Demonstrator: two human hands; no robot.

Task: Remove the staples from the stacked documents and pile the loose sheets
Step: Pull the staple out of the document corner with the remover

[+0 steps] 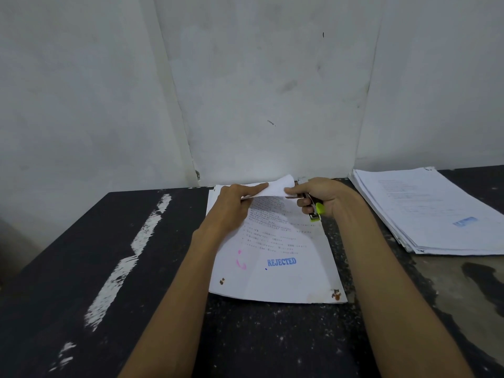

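Observation:
A stapled document (275, 274) with a blue "REJECTED" stamp lies on the dark table (136, 268) in front of me. Its top sheet (278, 186) is curled up at the far end. My left hand (234, 205) rests on the document and pinches that lifted sheet. My right hand (321, 197) grips a small green and metal stapler (315, 210) and touches the sheet's right edge with its fingertips. The staple itself is hidden behind the curled sheet and my fingers.
A thick pile of white sheets (428, 214) lies at the right on the table. A grey wall (259, 91) rises directly behind the table's far edge. White paint streaks (128, 255) mark the table's left part.

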